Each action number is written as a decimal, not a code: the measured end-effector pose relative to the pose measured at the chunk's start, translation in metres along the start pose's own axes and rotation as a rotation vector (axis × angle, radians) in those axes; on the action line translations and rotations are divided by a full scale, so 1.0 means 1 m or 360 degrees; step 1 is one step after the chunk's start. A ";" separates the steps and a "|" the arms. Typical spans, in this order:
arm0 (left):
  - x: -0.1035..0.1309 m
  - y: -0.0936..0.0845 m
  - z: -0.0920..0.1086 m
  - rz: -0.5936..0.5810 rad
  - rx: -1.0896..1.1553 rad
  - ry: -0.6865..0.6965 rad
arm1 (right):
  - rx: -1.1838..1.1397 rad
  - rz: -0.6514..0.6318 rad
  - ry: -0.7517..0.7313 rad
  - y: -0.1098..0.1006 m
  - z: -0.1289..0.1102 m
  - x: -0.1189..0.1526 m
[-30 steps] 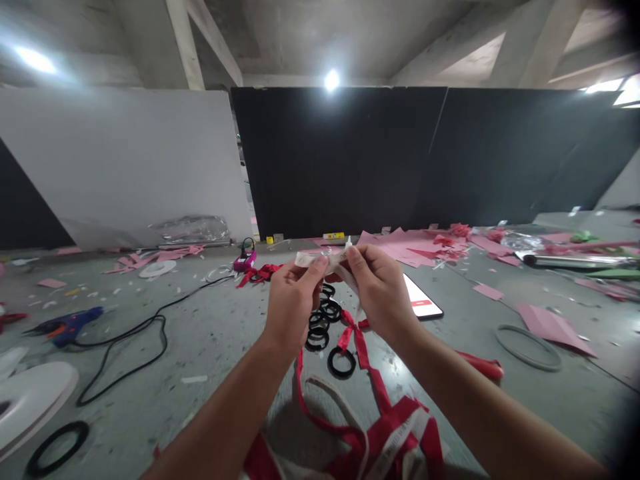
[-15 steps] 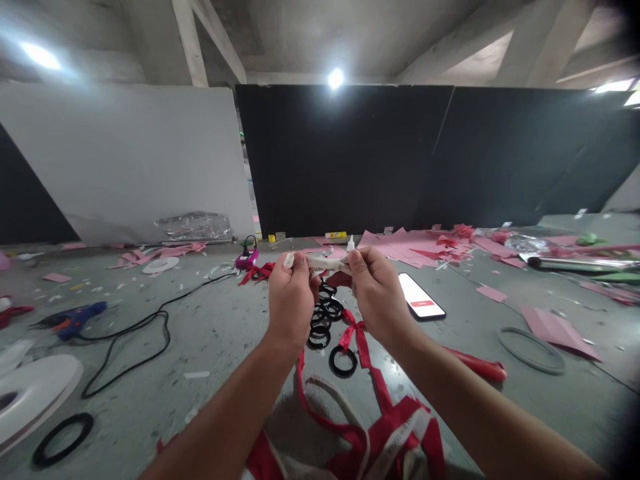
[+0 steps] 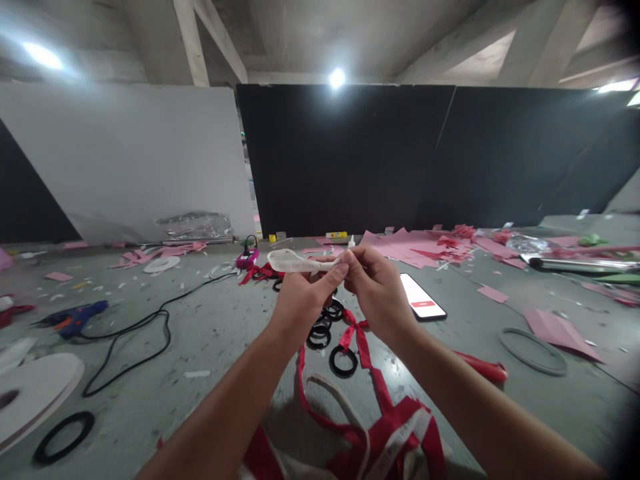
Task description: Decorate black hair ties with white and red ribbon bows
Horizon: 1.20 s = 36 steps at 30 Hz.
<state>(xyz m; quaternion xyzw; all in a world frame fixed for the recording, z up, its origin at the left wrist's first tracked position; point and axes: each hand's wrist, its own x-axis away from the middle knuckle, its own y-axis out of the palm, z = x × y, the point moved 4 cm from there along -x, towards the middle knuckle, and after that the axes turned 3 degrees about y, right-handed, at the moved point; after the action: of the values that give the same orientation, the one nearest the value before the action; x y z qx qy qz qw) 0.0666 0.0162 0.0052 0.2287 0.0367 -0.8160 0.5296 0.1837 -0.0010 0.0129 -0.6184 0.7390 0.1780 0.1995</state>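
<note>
A white printed ribbon (image 3: 295, 262) is looped out to the left above the table, its right end pinched between both hands. My left hand (image 3: 310, 293) is closed on the ribbon, thumb pointing to the right. My right hand (image 3: 373, 283) meets it with thumb and fingertips pressed together on the same end. Below the hands lie several black rings (image 3: 319, 337), partly hidden by my left hand. One black ring (image 3: 343, 361) has a red ribbon (image 3: 356, 327) knotted at it. More red and white ribbon (image 3: 400, 433) is heaped at the near edge.
A phone (image 3: 423, 298) with a lit screen lies right of my hands, and a red-handled tool (image 3: 483, 367) nearer. A blue glue gun (image 3: 75, 319) with a black cord, a white ribbon roll (image 3: 45, 393) and a black ring (image 3: 64, 438) are at left. Pink paper (image 3: 400, 247) lies behind.
My left hand has moved right, up against my right hand. The ribbon, stretched between the hands before, now forms a loop sticking out to the left.
</note>
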 end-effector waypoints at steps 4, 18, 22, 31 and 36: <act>-0.003 -0.005 0.000 0.0053 -0.0040 0.0057 | 0.0056 -0.0026 -0.0014 0.001 -0.008 0.002; -0.015 -0.033 0.010 0.0368 0.0285 -0.0001 | 0.0490 -0.0200 0.0148 -0.002 -0.014 0.001; -0.012 -0.032 0.009 0.0411 0.0231 -0.0049 | 0.0589 -0.0412 0.0149 0.002 -0.011 0.001; -0.004 -0.016 0.008 -0.0237 -0.0122 -0.0239 | 0.0331 -0.0402 0.0239 0.000 0.001 -0.004; -0.007 -0.023 0.004 -0.0185 -0.0141 -0.0315 | 0.0028 -0.0151 0.0411 -0.009 0.003 -0.008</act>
<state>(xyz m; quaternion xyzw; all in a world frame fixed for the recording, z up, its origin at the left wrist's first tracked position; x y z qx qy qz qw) 0.0473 0.0307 0.0072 0.1210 0.0336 -0.8615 0.4921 0.1937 0.0062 0.0146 -0.6685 0.7301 0.0808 0.1165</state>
